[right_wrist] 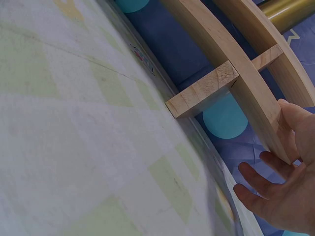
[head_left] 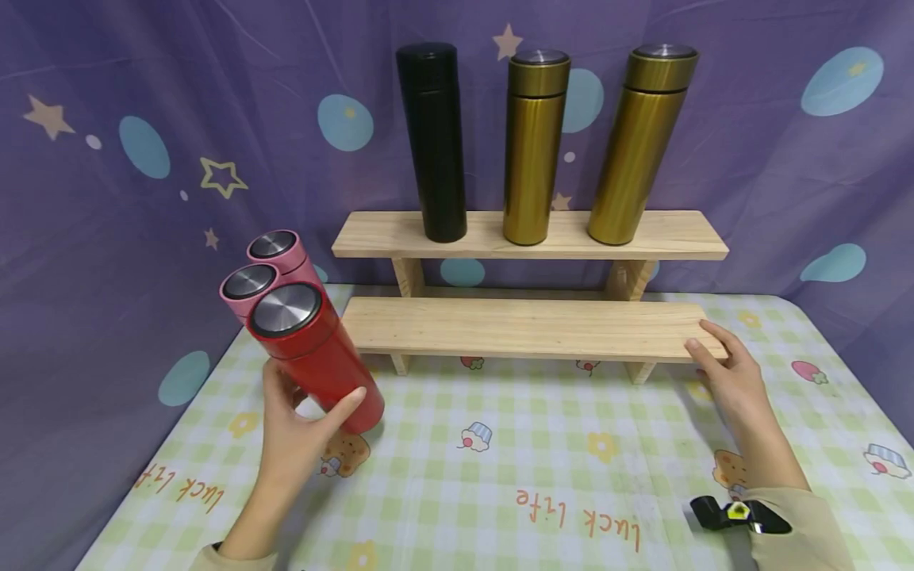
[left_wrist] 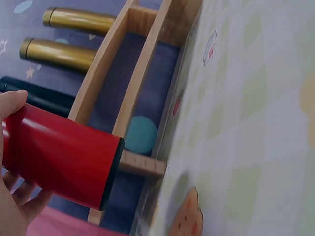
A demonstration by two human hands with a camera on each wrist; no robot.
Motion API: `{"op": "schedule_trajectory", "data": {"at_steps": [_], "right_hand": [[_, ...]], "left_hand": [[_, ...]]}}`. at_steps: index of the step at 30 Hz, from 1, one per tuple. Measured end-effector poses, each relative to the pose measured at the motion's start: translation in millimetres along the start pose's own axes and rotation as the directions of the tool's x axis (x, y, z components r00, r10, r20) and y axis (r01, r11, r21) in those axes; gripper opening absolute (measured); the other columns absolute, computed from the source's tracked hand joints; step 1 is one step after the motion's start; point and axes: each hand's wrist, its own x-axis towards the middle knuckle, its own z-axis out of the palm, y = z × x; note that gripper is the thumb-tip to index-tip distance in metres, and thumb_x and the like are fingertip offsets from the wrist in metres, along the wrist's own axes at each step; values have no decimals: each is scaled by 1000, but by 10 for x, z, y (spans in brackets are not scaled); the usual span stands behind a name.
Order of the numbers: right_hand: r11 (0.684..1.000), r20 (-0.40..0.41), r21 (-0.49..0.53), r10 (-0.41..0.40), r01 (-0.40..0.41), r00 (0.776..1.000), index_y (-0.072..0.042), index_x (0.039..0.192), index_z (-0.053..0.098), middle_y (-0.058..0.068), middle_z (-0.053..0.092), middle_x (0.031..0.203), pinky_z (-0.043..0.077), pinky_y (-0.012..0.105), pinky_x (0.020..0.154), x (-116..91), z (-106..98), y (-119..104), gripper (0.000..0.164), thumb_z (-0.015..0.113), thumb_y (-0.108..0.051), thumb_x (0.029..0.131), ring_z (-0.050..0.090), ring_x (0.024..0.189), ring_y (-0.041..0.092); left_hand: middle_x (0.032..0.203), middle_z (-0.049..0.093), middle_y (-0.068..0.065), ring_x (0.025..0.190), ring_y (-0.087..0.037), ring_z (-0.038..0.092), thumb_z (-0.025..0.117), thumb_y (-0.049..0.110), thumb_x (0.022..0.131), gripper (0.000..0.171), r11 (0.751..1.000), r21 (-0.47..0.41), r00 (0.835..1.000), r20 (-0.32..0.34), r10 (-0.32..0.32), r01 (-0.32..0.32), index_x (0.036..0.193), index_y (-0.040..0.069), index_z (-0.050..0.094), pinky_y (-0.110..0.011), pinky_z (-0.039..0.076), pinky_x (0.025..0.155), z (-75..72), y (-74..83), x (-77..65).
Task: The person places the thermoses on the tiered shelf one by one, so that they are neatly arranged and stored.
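Note:
A red thermos flask [head_left: 324,361] with a steel-topped lid is gripped in my left hand [head_left: 296,432], thumb on its near side and fingers round the other. Its dark base hangs clear of the cloth in the left wrist view. Just behind it stand two pink thermos flasks [head_left: 246,289], partly hidden. My right hand [head_left: 735,377] holds the right end of the lower board of a two-tier wooden shelf [head_left: 528,327]. On the upper board stand a black thermos flask [head_left: 435,151] and two gold ones, the middle [head_left: 535,166] and the right [head_left: 639,159].
A green-and-white checked tablecloth [head_left: 521,444] with printed cakes and lettering covers the table. Behind the shelf hangs a purple curtain [head_left: 286,47] with stars and blue ovals. A black strap device [head_left: 739,514] is on the right wrist.

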Motion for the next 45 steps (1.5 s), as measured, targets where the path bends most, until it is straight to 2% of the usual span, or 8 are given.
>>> {"op": "schedule_trajectory", "data": {"at_steps": [7,15,21,28,32,45], "right_hand": [[1000,1,3,-14,14,1000,-31,155,33,11,39,135,47,9,76,7,5,12,69,59,-50,94,48,93,-2],[1000,7,15,-5,5,1000,-32,156,31,26,26,150,47,9,77,9,2,14,69,58,-51,95,48,93,-4],[1000,2,30,-3,3,1000,-33,155,32,28,24,153,46,8,76,6,2,16,68,58,-50,95,47,93,-5],[999,11,33,4,-5,1000,-33,156,31,28,22,155,46,8,76,6,-3,15,69,58,-50,95,47,95,-4],[999,-2,37,3,-3,1000,-32,155,32,28,22,155,46,8,75,4,2,5,68,59,-49,95,47,94,-5],[1000,-2,20,-8,8,1000,-32,155,33,28,21,156,47,8,76,7,-3,1,68,58,-49,95,47,95,-5]], "left_hand": [[129,52,4,115,-15,51,83,1,75,82,999,0,996,82,34,-34,142,10,36,-28,40,92,170,52,40],[128,54,1,115,-14,52,87,5,73,85,995,-1,982,159,99,-100,142,10,37,-34,42,95,382,133,115],[131,53,2,115,-16,52,89,10,72,88,992,-18,964,234,123,-122,143,16,37,-41,44,94,541,214,158],[128,56,3,114,-15,55,90,20,72,90,987,36,935,329,134,-154,143,21,35,-45,48,92,700,299,171],[126,59,2,114,-15,56,90,23,73,90,986,41,924,358,138,-163,143,21,35,-43,50,90,797,327,169],[125,60,3,112,-11,58,90,23,73,90,983,-22,886,429,174,-183,145,21,35,-40,50,92,1078,439,158]]}}
